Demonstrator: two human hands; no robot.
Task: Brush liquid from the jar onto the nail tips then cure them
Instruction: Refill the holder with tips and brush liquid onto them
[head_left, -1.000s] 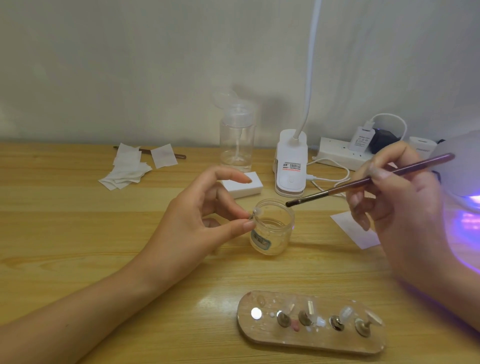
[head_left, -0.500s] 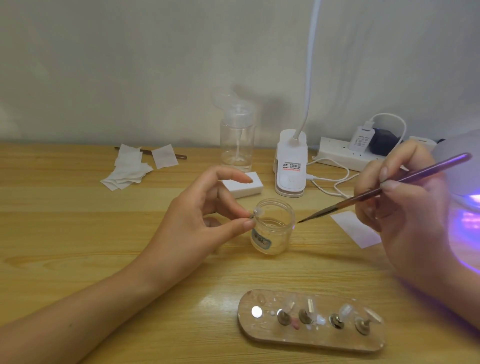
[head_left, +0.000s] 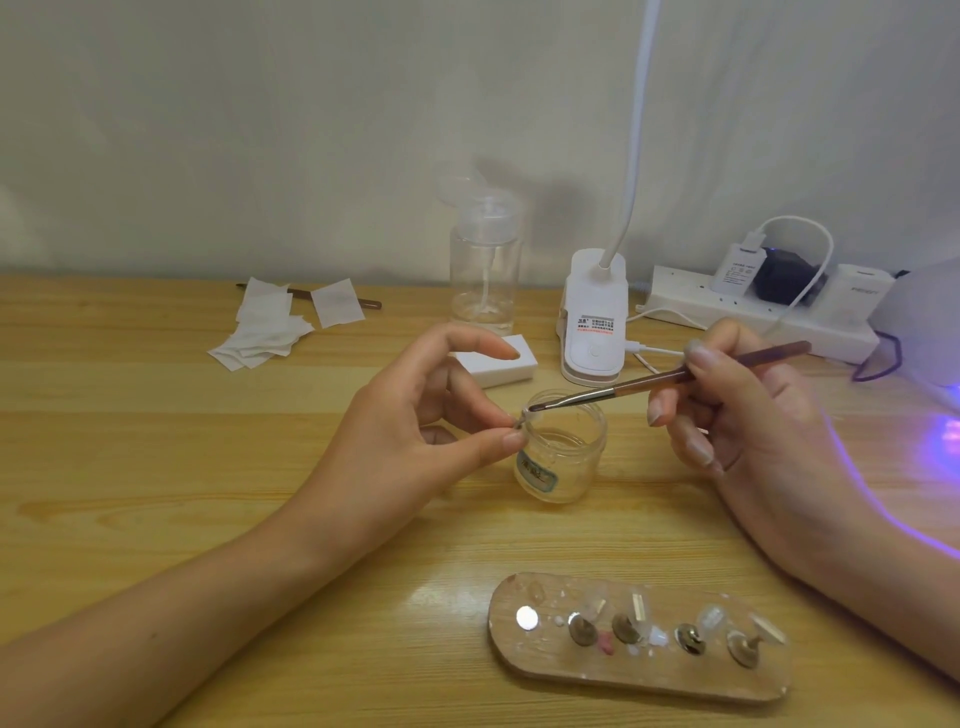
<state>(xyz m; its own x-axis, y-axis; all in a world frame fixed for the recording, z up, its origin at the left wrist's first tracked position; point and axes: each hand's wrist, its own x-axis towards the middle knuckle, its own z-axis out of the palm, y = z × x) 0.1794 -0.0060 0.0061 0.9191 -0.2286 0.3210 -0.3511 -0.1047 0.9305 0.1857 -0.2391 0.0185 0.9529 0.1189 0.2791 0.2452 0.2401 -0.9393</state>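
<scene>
**Brush reached the nail tip**

The right hand (head_left: 737, 415), fingers clamped round the brush (head_left: 670, 376), had swung the bristles from right of the jar (head_left: 563, 457) across its mouth to its left rim. There the left hand (head_left: 415, 431) pinched a clear nail tip (head_left: 524, 415) between thumb and a finger, with the bristles on it or nearly so. Coating looked under way. The wooden holder board (head_left: 639, 639) lay nearer than the jar. The glowing nail lamp (head_left: 932, 322) waited far to the jar's right.

We pinch a small clear nail tip (head_left: 524, 417) with our left hand (head_left: 415, 415) at the rim of the open jar (head_left: 563, 457). Our right hand (head_left: 737, 415) grips the brush (head_left: 675, 376), bristles on the tip. An oval holder board (head_left: 639, 670) lies nearer us.
</scene>
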